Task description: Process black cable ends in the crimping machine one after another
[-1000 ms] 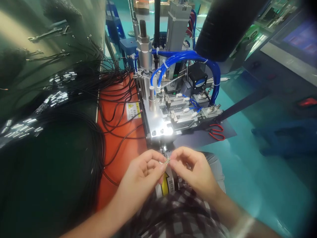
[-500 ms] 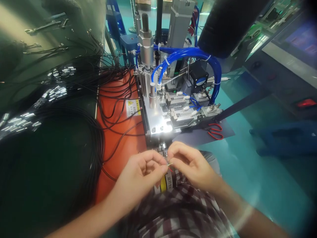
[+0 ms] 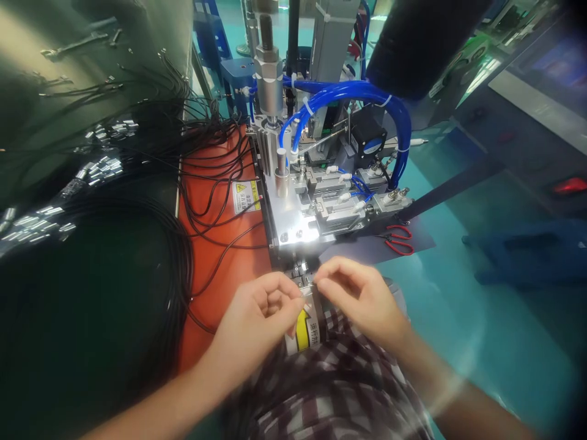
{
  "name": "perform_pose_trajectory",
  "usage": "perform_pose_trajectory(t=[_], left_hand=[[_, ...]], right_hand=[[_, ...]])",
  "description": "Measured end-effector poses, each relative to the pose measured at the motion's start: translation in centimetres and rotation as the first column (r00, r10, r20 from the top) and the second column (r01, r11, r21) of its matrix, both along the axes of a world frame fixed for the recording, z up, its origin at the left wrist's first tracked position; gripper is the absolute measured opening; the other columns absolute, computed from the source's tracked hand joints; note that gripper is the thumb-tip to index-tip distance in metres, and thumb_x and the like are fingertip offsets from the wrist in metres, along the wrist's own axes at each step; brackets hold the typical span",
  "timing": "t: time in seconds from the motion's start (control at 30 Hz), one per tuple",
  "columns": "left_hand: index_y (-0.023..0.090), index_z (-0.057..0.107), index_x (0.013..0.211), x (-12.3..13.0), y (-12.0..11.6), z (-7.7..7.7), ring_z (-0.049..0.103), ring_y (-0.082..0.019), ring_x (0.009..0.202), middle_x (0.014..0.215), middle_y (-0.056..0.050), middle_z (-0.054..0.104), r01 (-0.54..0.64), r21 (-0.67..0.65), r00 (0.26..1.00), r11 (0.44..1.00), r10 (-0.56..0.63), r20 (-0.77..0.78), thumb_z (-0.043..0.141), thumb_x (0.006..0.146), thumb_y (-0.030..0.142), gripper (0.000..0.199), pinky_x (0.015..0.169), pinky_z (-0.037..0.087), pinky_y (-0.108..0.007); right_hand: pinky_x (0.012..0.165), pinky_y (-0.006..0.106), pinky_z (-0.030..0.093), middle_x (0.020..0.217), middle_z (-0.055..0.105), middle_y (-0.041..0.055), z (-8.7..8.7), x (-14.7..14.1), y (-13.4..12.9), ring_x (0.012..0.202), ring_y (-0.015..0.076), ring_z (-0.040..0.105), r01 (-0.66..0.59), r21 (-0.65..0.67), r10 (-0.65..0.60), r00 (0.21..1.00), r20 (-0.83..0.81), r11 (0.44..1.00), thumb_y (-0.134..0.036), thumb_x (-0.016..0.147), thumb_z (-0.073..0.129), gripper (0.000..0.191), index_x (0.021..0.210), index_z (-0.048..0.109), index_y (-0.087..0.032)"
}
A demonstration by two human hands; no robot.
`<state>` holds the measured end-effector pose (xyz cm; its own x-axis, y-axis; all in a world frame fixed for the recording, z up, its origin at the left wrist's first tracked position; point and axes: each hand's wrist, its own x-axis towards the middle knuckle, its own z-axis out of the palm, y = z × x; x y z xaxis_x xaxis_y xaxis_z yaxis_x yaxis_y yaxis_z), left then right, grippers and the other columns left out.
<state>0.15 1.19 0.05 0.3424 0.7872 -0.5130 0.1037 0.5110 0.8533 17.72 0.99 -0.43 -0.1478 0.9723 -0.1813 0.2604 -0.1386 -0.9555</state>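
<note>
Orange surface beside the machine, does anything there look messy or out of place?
Black cables look untidy, straggling in loose, crossing loops over the orange surface; I see no spill or damage there.

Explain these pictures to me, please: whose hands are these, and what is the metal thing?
There is no robot here. Every picture comes from one camera on a person's head, looking forward and down. The bare left hand and bare right hand are that person's; anything at their fingertips is too small to make out. Just beyond stands a silvery metal machine with shiny blue tubes arching over it. What it does, I can't tell. To its left, thin black cables trail over an orange-red surface. To its right, a tool with red looped handles lies on a flat grey sheet.
</note>
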Motion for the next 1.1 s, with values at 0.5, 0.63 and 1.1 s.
perform_pose_trajectory(t=[0.5, 0.63, 1.1], left_hand=[[0.016, 0.054, 0.074, -0.2, 0.2, -0.2, 0.029, -0.001, 0.035, 0.047, 0.006, 0.054, -0.05, -0.07, 0.99, 0.996, 0.058, 0.126, 0.063, 0.083, 0.03, 0.019, 0.037, 0.025, -0.013], [0.016, 0.054, 0.073, -0.2, 0.2, 0.2, 0.028, -0.001, 0.038, 0.047, 0.007, 0.051, -0.092, -0.115, 0.977, 0.989, 0.112, 0.18, 0.063, 0.084, 0.028, 0.019, 0.041, 0.026, -0.012], [0.017, 0.053, 0.074, -0.2, 0.0, -0.3, 0.028, -0.002, 0.037, 0.049, 0.006, 0.053, -0.063, -0.068, 0.986, 0.996, 0.073, 0.151, 0.062, 0.085, 0.034, 0.022, 0.037, 0.022, -0.013]], right_hand=[[0.045, 0.019, 0.031, 0.056, 0.047, -0.0052, 0.1, -2.2, -0.6, 0.049, 0.007, 0.038, 0.087, -0.253, -0.147, 0.961, -0.233, 0.964, -0.029, 0.076, 0.066, 0.015, 0.073, 0.059, -0.015], [0.042, 0.018, 0.028, 0.053, 0.044, -0.007, -0.1, -2.6, -0.8, 0.046, 0.0062, 0.035, 0.107, -0.249, -0.172, 0.95, -0.259, 0.963, -0.029, 0.079, 0.064, 0.015, 0.076, 0.057, -0.016], [0.045, 0.018, 0.033, 0.056, 0.049, -0.0054, 0.4, -2.6, -0.7, 0.048, 0.0061, 0.041, 0.155, -0.199, -0.196, 0.959, -0.205, 0.968, -0.023, 0.075, 0.064, 0.01, 0.072, 0.06, -0.015]])
